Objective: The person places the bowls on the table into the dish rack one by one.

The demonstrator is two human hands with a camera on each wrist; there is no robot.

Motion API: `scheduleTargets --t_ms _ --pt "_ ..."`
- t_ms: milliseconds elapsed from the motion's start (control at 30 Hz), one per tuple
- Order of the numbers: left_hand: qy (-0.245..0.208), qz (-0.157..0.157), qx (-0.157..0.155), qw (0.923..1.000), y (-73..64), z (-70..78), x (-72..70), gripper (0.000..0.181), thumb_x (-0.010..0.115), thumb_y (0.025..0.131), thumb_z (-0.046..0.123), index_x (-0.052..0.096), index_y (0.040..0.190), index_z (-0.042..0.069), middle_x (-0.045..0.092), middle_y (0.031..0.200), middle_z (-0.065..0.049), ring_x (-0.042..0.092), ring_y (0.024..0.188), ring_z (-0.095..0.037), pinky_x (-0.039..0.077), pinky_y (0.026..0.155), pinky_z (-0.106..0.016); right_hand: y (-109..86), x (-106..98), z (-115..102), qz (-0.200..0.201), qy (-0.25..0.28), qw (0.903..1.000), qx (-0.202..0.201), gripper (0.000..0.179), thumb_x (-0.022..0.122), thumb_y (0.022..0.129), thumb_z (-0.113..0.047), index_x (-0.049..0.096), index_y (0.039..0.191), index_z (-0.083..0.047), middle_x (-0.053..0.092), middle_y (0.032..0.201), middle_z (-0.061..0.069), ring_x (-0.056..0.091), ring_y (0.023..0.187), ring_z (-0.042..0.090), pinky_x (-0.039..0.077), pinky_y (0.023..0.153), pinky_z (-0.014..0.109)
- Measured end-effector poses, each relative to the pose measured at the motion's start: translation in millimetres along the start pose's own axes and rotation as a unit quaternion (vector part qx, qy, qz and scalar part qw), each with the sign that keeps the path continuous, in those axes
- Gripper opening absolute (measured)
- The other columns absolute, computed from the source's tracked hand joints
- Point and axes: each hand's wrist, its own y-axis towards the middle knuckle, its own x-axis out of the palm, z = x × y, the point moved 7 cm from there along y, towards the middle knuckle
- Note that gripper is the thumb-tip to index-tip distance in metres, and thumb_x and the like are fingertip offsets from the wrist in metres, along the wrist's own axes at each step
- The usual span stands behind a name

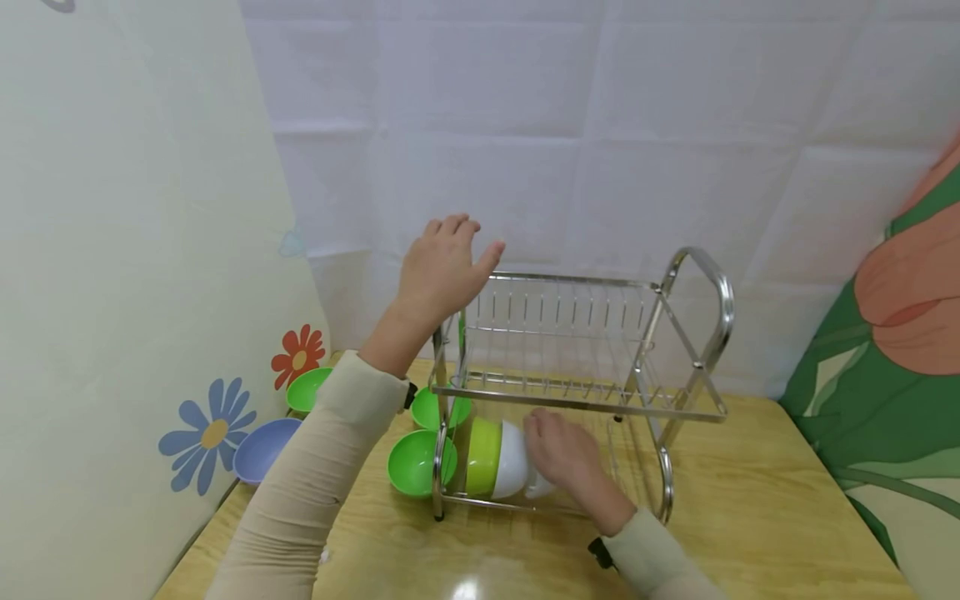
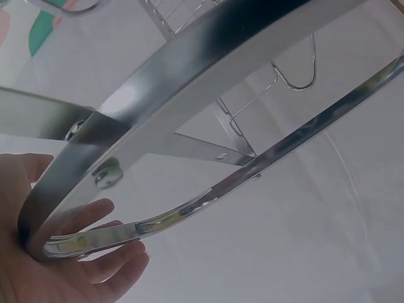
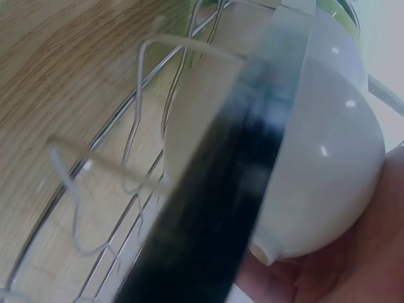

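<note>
A two-tier metal dish rack [image 1: 540, 406] stands on the table. My left hand [image 1: 442, 267] rests on the rack's left end handle [image 2: 183, 76], with its thumb apart and its fingers loosely extended past the bar. On the lower tier, my right hand [image 1: 566, 454] holds a white bowl [image 3: 328, 170] by its side; the hand partly hides it in the head view. Left of it, another white bowl [image 1: 512, 462] and a lime-green bowl [image 1: 482, 458] stand on edge in the rack, pressed close together.
Two green bowls [image 1: 415, 465] sit by the rack's left leg. Farther left, a purple bowl [image 1: 262, 448] and a green bowl [image 1: 303, 390] lie along the wall, partly behind my left arm. The upper tier's wire dividers [image 1: 555, 312] stand above my right hand.
</note>
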Motion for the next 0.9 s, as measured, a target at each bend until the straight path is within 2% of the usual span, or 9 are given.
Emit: scheduleTargets --t_ms 67,133,233,300,367,467,633,767,900 --pt "0.003 -0.010 -0.006 0.9999 -0.3 -0.4 1.2 0.068 0.031 0.104 0.059 0.043 0.150 0.011 0.036 0.161 -0.009 0.034 0.147 -0.031 0.034 0.119 -0.046 -1.6 2.4 -10.1 0.004 -0.074 0.9955 -0.059 0.020 0.047 0.102 -0.022 0.061 0.099 -0.008 0.054 0.075 0.005 0.047 0.057 0.017 0.040 0.043 0.029" --pt "0.007 -0.020 -0.016 0.9996 -1.1 -1.0 1.9 0.071 0.030 0.103 0.060 0.040 0.152 0.009 0.033 0.162 -0.010 0.031 0.149 -0.031 0.032 0.121 -0.046 -4.2 4.2 -19.7 0.026 -0.149 0.9815 -0.117 0.014 0.052 0.100 -0.018 0.060 0.102 -0.006 0.055 0.078 0.006 0.045 0.056 0.016 0.040 0.041 0.029" --pt "0.010 -0.040 -0.034 0.9986 -2.4 -2.5 3.5 0.076 0.027 0.103 0.061 0.034 0.155 0.006 0.028 0.164 -0.012 0.027 0.152 -0.033 0.028 0.123 -0.046 -3.8 7.9 -25.3 0.038 -0.174 0.9743 -0.138 0.014 0.052 0.101 -0.018 0.058 0.096 -0.007 0.054 0.076 0.005 0.044 0.055 0.017 0.038 0.040 0.029" --pt "0.007 -0.049 -0.045 0.9977 -3.3 -3.5 4.7 0.078 0.026 0.104 0.061 0.031 0.156 0.003 0.025 0.165 -0.013 0.025 0.152 -0.033 0.026 0.124 -0.046 0.3 10.5 -20.0 0.018 -0.103 0.9910 -0.084 0.028 0.044 0.106 -0.027 0.056 0.086 -0.011 0.051 0.070 0.003 0.043 0.052 0.016 0.036 0.040 0.028" --pt "0.002 -0.055 -0.054 0.9971 -3.5 -4.5 6.0 0.077 0.026 0.104 0.059 0.030 0.156 0.002 0.024 0.165 -0.014 0.024 0.153 -0.033 0.025 0.124 -0.045 3.8 13.0 -13.9 -0.001 -0.029 0.9992 -0.026 0.040 0.036 0.108 -0.035 0.052 0.078 -0.015 0.049 0.065 0.002 0.043 0.051 0.017 0.035 0.041 0.029" --pt "-0.001 -0.055 -0.060 0.9967 -3.6 -6.0 7.1 0.074 0.027 0.105 0.056 0.031 0.155 0.002 0.025 0.165 -0.013 0.026 0.152 -0.032 0.027 0.123 -0.046 5.7 16.2 -8.9 -0.015 0.033 0.9989 0.030 0.051 0.029 0.108 -0.044 0.049 0.071 -0.017 0.047 0.061 0.002 0.044 0.050 0.018 0.035 0.043 0.030" --pt "0.011 -0.039 -0.053 0.9978 -4.5 -6.5 7.3 0.069 0.028 0.107 0.051 0.035 0.153 0.001 0.031 0.163 -0.014 0.034 0.148 -0.032 0.034 0.119 -0.047 6.2 19.4 -9.5 -0.021 0.038 0.9984 0.036 0.058 0.023 0.107 -0.053 0.050 0.072 -0.015 0.048 0.060 0.002 0.044 0.051 0.019 0.035 0.044 0.031" --pt "0.021 -0.021 -0.042 0.9987 -5.9 -5.4 7.2 0.065 0.030 0.107 0.046 0.039 0.151 -0.001 0.036 0.160 -0.015 0.039 0.144 -0.034 0.038 0.117 -0.048 6.3 19.3 -8.7 -0.019 0.043 0.9977 0.048 0.069 0.019 0.105 -0.061 0.063 0.097 -0.008 0.060 0.078 0.009 0.053 0.062 0.022 0.041 0.050 0.034" --pt "0.025 -0.003 -0.033 0.9991 -6.7 -4.0 8.3 0.062 0.030 0.108 0.043 0.040 0.149 -0.002 0.040 0.158 -0.015 0.042 0.142 -0.034 0.040 0.115 -0.048 4.7 17.5 -7.7 -0.013 0.045 0.9972 0.058 0.079 0.017 0.102 -0.066 0.059 0.126 -0.003 0.062 0.106 0.016 0.060 0.078 0.027 0.047 0.057 0.038"
